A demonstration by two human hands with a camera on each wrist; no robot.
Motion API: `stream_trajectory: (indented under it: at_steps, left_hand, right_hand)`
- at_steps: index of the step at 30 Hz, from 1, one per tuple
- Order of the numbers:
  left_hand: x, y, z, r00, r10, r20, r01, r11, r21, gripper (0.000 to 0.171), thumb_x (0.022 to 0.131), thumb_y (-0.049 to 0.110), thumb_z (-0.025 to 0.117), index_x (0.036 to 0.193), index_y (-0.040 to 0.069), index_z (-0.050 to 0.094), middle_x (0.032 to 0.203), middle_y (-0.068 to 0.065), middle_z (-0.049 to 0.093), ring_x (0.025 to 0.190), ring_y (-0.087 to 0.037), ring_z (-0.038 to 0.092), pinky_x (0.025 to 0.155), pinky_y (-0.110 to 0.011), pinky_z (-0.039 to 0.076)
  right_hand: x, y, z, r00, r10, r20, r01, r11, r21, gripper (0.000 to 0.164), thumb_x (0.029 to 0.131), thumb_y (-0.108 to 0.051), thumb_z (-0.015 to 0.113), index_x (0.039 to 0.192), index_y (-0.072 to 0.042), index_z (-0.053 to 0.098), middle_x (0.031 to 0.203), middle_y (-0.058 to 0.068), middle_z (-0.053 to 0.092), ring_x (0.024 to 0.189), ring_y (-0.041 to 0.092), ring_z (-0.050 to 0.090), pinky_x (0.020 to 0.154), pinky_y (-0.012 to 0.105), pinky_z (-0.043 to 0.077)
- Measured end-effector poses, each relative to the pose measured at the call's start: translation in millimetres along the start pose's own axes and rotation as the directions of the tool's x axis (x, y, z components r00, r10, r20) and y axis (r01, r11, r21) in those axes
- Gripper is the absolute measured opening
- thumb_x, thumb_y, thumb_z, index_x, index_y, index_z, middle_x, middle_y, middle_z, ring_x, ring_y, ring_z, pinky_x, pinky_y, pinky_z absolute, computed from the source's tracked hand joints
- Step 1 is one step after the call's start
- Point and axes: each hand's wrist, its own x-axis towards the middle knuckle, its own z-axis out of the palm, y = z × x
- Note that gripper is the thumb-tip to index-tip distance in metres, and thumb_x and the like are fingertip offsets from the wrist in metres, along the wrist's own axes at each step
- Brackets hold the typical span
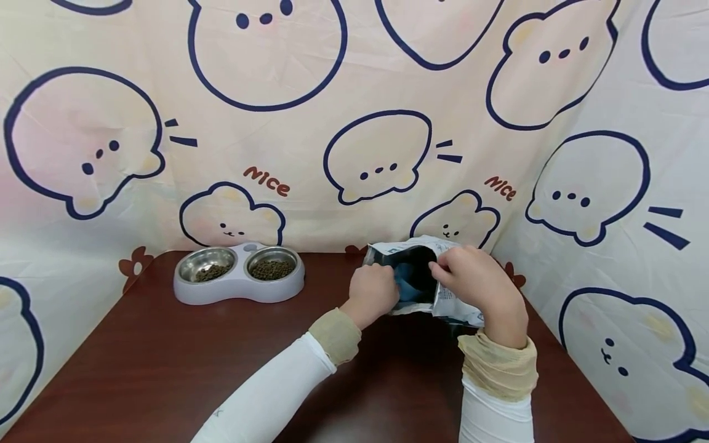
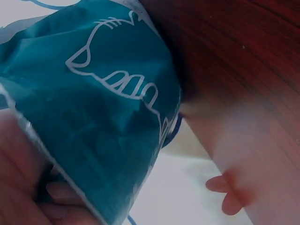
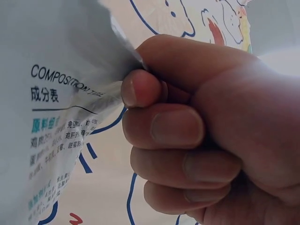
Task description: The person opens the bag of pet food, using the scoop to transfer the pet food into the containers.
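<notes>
A foil bag (image 1: pixel 458 303), white on one side, stands on the table with its mouth spread wide and its dark inside showing. My left hand (image 1: pixel 373 291) grips the left part of the mouth's rim. On the right of the opening, my right hand (image 1: pixel 480 284) pinches the torn edge between thumb and forefinger, the other fingers curled. The left wrist view shows the bag's teal face (image 2: pixel 103 89) with a white cat outline. Printed text headed "COMPOSITION" covers the bag's white face (image 3: pixel 51 136) in the right wrist view. What lies deep in the bag is hidden.
A white double pet bowl (image 1: pixel 238 293) with two metal dishes stands at the back left of the brown table (image 1: pixel 183 363). Brown kibble (image 1: pixel 271 269) lies in both dishes. Patterned cloth (image 1: pixel 299 147) hangs behind the table and along its sides.
</notes>
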Motion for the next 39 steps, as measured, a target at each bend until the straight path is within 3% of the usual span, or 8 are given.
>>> stream_trajectory:
  at_steps: [11, 18, 26, 35, 39]
  left_hand:
    - [-19.6, -9.6, -9.3, 0.992, 0.0, -0.128, -0.009, 0.997, -0.071, 0.05, 0.096, 0.042, 0.069, 0.055, 0.017, 0.055, 0.049, 0.001, 0.048, 0.044, -0.015, 0.049, 0.041, -0.029, 0.042]
    - [-33.2, -24.9, -13.2, 0.983, 0.006, -0.182, -0.044, 0.977, -0.207, 0.032, 0.096, 0.038, 0.071, 0.074, 0.014, 0.067, 0.053, 0.003, 0.046, 0.044, -0.012, 0.045, 0.041, -0.026, 0.036]
    - [-46.1, -33.6, -12.6, 0.986, 0.001, -0.166, -0.047, 0.96, -0.275, 0.031, 0.099, 0.039, 0.066, 0.085, 0.011, 0.067, 0.058, 0.002, 0.049, 0.047, -0.013, 0.046, 0.044, -0.026, 0.038]
    - [-53.8, -40.2, -14.6, 0.983, 0.041, -0.181, -0.094, 0.95, -0.298, 0.028, 0.101, 0.038, 0.065, 0.095, 0.011, 0.066, 0.061, 0.002, 0.05, 0.046, -0.011, 0.045, 0.043, -0.025, 0.039]
    - [-59.2, -45.6, -16.8, 0.983, 0.057, -0.172, -0.113, 0.934, -0.339, 0.026, 0.1, 0.038, 0.066, 0.097, 0.012, 0.065, 0.062, 0.003, 0.05, 0.047, -0.01, 0.045, 0.044, -0.025, 0.04]
  right_hand:
    - [-3.1, 4.4, -3.5, 1.0, 0.019, -0.005, -0.018, 0.999, 0.038, 0.044, 0.102, -0.018, 0.06, 0.058, -0.015, 0.059, 0.053, -0.002, 0.04, 0.052, 0.015, 0.044, 0.055, 0.03, 0.039]
    - [-3.2, 6.1, -4.9, 1.0, 0.022, -0.003, -0.022, 0.999, 0.035, 0.044, 0.103, -0.019, 0.059, 0.059, -0.015, 0.061, 0.054, -0.002, 0.041, 0.053, 0.015, 0.045, 0.054, 0.03, 0.039]
    - [-2.8, 7.1, -4.6, 1.0, 0.015, 0.006, -0.015, 0.999, 0.045, 0.044, 0.103, -0.02, 0.058, 0.06, -0.014, 0.061, 0.054, -0.002, 0.04, 0.054, 0.014, 0.044, 0.054, 0.03, 0.038]
    - [-2.9, 8.1, -5.9, 1.0, 0.021, 0.014, -0.021, 0.998, 0.061, 0.045, 0.103, -0.02, 0.058, 0.059, -0.014, 0.059, 0.054, -0.002, 0.039, 0.053, 0.015, 0.045, 0.053, 0.03, 0.038]
    - [-3.4, 8.6, -6.1, 1.0, 0.021, 0.014, -0.022, 0.997, 0.069, 0.046, 0.103, -0.019, 0.057, 0.057, -0.015, 0.055, 0.053, -0.003, 0.038, 0.052, 0.015, 0.044, 0.053, 0.029, 0.038]
